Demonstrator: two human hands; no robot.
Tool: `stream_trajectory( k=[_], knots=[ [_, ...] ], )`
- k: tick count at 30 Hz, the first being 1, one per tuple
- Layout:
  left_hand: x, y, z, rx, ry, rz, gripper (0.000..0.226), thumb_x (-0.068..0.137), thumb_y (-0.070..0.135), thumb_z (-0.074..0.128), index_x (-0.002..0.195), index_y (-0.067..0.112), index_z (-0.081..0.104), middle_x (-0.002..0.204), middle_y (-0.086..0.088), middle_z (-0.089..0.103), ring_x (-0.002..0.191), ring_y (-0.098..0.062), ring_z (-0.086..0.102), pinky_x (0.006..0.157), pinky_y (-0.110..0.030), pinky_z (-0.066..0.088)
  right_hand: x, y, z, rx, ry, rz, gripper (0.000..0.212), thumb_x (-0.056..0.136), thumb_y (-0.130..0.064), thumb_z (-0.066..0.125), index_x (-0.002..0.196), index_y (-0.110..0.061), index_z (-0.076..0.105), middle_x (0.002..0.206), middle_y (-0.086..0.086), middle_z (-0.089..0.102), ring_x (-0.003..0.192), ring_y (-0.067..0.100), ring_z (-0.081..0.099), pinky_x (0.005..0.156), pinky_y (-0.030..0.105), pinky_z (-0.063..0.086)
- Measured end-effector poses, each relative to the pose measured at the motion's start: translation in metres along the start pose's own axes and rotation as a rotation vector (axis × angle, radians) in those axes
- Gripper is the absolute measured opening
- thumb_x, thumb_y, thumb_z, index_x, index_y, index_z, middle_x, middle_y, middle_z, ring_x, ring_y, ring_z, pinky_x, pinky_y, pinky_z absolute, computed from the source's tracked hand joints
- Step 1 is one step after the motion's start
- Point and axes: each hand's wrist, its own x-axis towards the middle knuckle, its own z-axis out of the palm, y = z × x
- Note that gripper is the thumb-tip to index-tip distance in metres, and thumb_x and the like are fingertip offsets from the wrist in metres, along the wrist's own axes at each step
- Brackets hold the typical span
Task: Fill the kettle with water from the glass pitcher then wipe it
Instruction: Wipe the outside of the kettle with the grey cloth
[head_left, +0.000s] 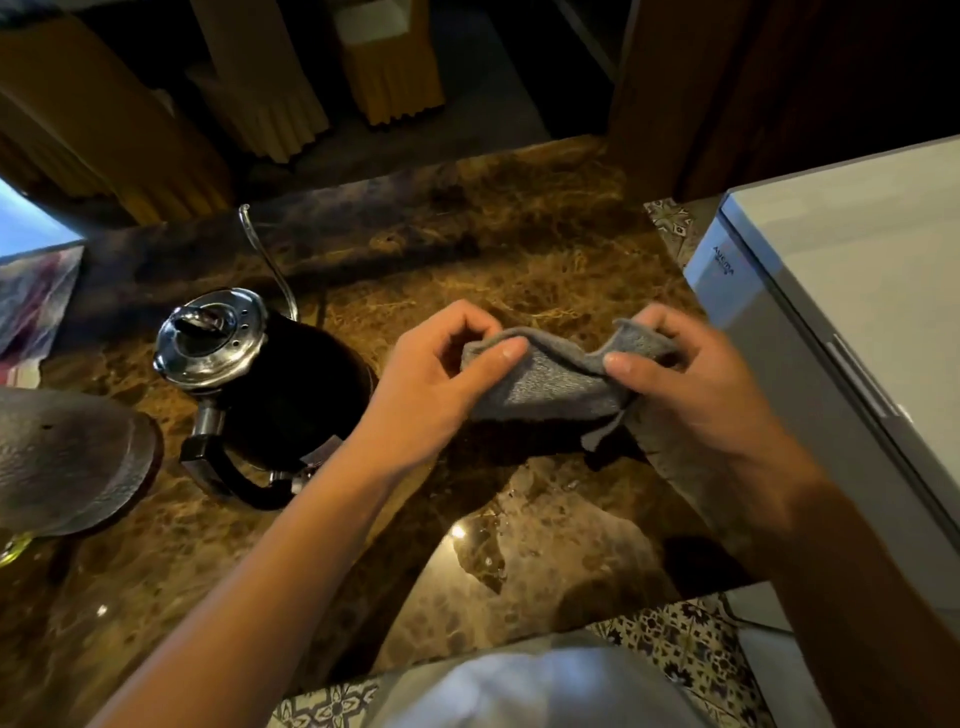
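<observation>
Both hands hold a grey cloth (558, 382) above the brown marble table (519, 270). Left hand (441, 384) pinches cloth's left edge btw thumb & fingers (506, 353); right hand (696, 384) pinches its right edge the same way, cloth sagging btw them. Black kettle (280, 395) w/ shiny lid (210, 338) on, thin spout up, stands on table just left of left hand, not touched. Grey fridge (831, 291) at right.

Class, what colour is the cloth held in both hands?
Grey cloth, seen best in the head view.

Left forearm hides kettle (270, 384) base; grey dish (67, 462) cut off by left edge.
</observation>
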Motion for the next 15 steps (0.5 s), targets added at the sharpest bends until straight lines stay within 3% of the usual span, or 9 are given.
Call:
stream_trajectory(
  k=[2, 6, 11, 13, 15],
  knots=[
    [0.002, 0.001, 0.002, 0.083, -0.039, 0.048, 0.014, 0.091, 0.035, 0.071, 0.092, 0.021, 0.068, 0.086, 0.005, 0.068, 0.079, -0.009, 0.063, 0.069, -0.025, 0.051, -0.004, -0.009, -0.006, -0.032, 0.072, -0.042, 0.014, 0.088, -0.025, 0.076, 0.078, -0.029, 0.068, 0.081, -0.008, 0.068, 0.074, 0.010, 0.064, 0.067, 0.025, 0.051],
    [0.007, 0.002, -0.002, 0.172, -0.088, 0.084, 0.029, 0.093, 0.040, 0.069, 0.082, 0.013, 0.068, 0.087, -0.001, 0.063, 0.081, -0.017, 0.061, 0.074, -0.027, 0.051, 0.000, -0.020, -0.022, -0.027, 0.285, -0.041, 0.011, 0.096, -0.026, 0.061, 0.091, -0.023, 0.070, 0.074, -0.016, 0.074, 0.070, -0.002, 0.069, 0.062, 0.014, 0.053],
    [0.056, -0.013, 0.020, 0.040, -0.167, -0.170, 0.022, 0.103, 0.032, 0.060, 0.089, 0.015, 0.064, 0.083, -0.006, 0.062, 0.074, -0.017, 0.058, 0.068, -0.025, 0.049, 0.045, 0.008, -0.045, -0.218, 0.330, 0.085, 0.016, 0.103, -0.030, 0.061, 0.099, -0.036, 0.076, 0.092, -0.020, 0.075, 0.086, -0.009, 0.068, 0.071, 0.011, 0.052],
    [0.087, -0.034, 0.026, 0.091, -0.173, -0.201, 0.018, 0.100, 0.030, 0.065, 0.101, 0.012, 0.067, 0.091, -0.007, 0.068, 0.082, -0.019, 0.064, 0.073, -0.028, 0.054, 0.070, 0.028, -0.052, -0.246, 0.378, 0.141, 0.017, 0.103, -0.032, 0.061, 0.109, -0.028, 0.076, 0.097, -0.018, 0.072, 0.090, -0.004, 0.068, 0.076, 0.018, 0.054],
    [0.116, -0.057, 0.027, 0.228, -0.171, -0.212, 0.022, 0.096, 0.029, 0.071, 0.113, 0.016, 0.068, 0.104, -0.004, 0.070, 0.096, -0.020, 0.069, 0.090, -0.039, 0.060, 0.095, 0.048, -0.060, -0.390, 0.402, 0.145, 0.023, 0.103, -0.031, 0.061, 0.120, -0.021, 0.074, 0.104, -0.012, 0.071, 0.095, 0.005, 0.066, 0.086, 0.027, 0.053]
  ],
)
